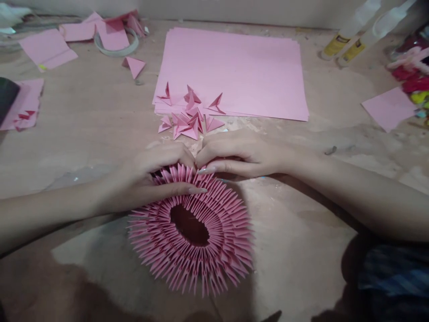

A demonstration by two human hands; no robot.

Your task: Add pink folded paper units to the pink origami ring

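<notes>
A ring of folded pink paper pieces (pixel 201 264), open in its middle, lies in front of me with its points spread outward. My left hand (pixel 164 174) grips the ring's far left rim, the thumb across its top and the fingers behind. My right hand (pixel 234 154) pinches at the far rim beside the left fingertips, thumb on the paper points. Whatever lies between those right fingertips is mostly hidden. Just beyond both hands sits a loose heap of folded pink paper triangles (pixel 189 125).
A stack of pink paper sheets (pixel 234 67) lies behind the heap. Two glue bottles (pixel 348 38) stand at the back right. A tape roll (pixel 115 51) and pink paper scraps (pixel 48 49) are at the back left. A pink paper square (pixel 389 108) lies at right.
</notes>
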